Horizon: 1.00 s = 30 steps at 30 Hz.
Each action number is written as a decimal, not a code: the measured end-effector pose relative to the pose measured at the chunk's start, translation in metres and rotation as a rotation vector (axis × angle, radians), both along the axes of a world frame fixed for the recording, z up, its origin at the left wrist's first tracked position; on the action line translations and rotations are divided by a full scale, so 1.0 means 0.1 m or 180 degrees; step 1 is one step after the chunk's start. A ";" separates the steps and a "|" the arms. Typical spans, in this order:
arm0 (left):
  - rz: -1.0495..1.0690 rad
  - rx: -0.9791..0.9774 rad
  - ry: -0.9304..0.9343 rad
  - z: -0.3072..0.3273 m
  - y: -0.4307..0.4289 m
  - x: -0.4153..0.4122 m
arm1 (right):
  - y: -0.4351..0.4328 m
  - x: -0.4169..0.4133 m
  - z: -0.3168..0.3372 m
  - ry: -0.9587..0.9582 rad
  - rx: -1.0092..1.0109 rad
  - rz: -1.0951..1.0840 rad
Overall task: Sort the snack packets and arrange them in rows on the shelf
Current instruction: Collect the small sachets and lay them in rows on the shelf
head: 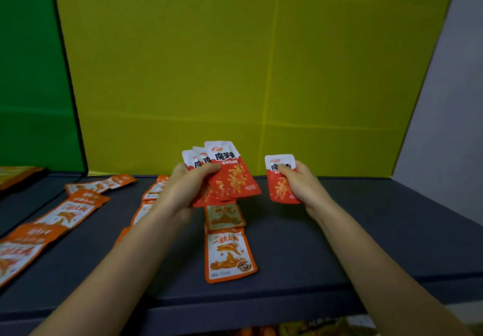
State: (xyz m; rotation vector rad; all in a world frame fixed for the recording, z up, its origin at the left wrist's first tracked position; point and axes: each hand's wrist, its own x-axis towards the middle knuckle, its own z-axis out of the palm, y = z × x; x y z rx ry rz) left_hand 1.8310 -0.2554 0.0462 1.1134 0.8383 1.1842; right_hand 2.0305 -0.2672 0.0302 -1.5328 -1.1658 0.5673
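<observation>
Left hand (183, 189) gripped a fanned bunch of red-and-white foil snack packets (230, 176), thumb pressed across their fronts, fingers behind; three white tops showed, exact count unclear. Right hand (300, 184) pinched one matching red-and-white single packet (281, 181), thumb on the front near its top, fingers hidden behind. Both were held upright above the dark grey flat shelf board (339, 231), apart from each other, in front of the yellow-green backdrop panel (235, 61).

On the shelf, orange-and-white flat snack packets lay face up in columns running front to back: a centre column (228, 252) directly below the fan, two packets touching end to end; a column (151, 197) mostly hidden behind the left forearm; a left column (70, 210) reaching to the frame edge. A darker green panel (31, 74) stood at far left. The grey wall (449, 126) was at right.
</observation>
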 end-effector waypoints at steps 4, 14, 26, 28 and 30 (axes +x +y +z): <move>0.0160 -0.0046 0.0199 -0.02 0.13 -0.06 | 0.46 0.34 -0.32 -0.0483 -0.0730 0.0043; -0.0009 -0.0314 0.0739 -0.18 0.14 -0.03 | 0.81 0.50 -0.48 -0.1912 -0.1156 -0.0717; -0.0227 -0.0205 0.0615 -0.20 0.00 0.14 | 0.32 0.17 0.01 -0.0760 -0.0186 0.0414; -0.0427 -0.0172 0.0540 -0.20 -0.04 0.21 | 0.10 0.03 -0.01 -0.0584 -0.0307 0.0984; -0.0606 -0.0147 0.0444 -0.19 -0.09 0.30 | -0.01 -0.02 -0.12 -0.0554 -0.0255 0.1020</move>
